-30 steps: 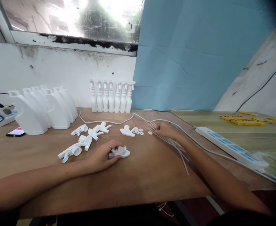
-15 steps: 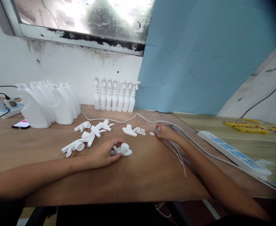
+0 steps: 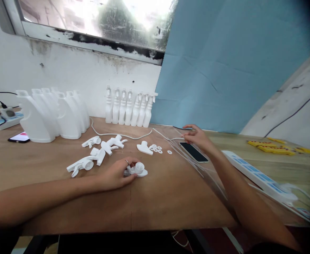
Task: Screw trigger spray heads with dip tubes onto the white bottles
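Observation:
My left hand grips a white trigger spray head lying on the wooden table, its round collar facing up. Further right, my right hand is raised above the back of a dark phone, its index finger lifted and its other fingertips pinched on a thin clear tube that is blurred. Other thin tubes lie loosely below it, beside the phone. Between the hands are another spray head and several small white rings. Several more spray heads lie left of my left hand.
Large white bottles stand at the back left near a second phone. Slim spray bottles line the wall. A white cable crosses the table. On the right are a power strip and yellow packets.
My right hand has moved up and right, away from the bundle of tubes, which now lies on the table. More of the phone beneath it shows. My left hand keeps its hold.

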Action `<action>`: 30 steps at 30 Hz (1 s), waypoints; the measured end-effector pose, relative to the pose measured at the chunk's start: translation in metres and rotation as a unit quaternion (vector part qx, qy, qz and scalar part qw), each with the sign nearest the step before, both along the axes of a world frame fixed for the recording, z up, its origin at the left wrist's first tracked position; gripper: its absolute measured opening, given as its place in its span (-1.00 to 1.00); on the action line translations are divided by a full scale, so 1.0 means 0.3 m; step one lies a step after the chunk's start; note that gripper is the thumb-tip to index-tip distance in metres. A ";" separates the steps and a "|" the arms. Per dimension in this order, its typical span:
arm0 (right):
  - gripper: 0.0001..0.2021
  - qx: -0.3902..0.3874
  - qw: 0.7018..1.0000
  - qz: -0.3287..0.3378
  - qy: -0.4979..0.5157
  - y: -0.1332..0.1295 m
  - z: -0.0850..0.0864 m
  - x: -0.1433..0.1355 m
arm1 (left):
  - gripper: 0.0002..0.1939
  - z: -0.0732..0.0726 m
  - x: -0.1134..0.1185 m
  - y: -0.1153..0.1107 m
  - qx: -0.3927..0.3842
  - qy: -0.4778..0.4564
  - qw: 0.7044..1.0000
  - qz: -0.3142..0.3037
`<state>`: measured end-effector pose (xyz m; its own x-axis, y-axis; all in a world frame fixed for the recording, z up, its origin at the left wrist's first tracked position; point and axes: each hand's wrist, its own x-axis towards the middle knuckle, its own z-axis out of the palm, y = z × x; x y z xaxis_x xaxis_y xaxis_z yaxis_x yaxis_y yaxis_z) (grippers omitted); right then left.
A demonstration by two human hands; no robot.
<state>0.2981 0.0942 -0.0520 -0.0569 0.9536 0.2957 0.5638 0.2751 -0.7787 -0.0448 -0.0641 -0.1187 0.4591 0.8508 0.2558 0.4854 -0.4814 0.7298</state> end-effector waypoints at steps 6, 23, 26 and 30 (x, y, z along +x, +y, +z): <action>-0.68 -0.002 0.963 0.164 0.215 -0.040 0.107 -0.113 | -0.66 -0.008 -0.004 0.004 0.010 0.006 1.000 -0.011; -0.78 -0.023 0.910 0.385 0.149 -0.341 -0.115 -0.468 | -0.85 -0.003 0.000 0.007 0.054 0.048 0.997 -0.042; -0.76 -0.006 0.912 0.387 0.136 -0.329 -0.123 -0.458 | -0.84 0.002 0.002 0.011 0.056 0.060 0.996 -0.041; -0.73 0.012 0.910 0.395 0.126 -0.323 -0.130 -0.448 | -0.85 0.012 0.004 0.015 0.056 0.084 0.994 -0.043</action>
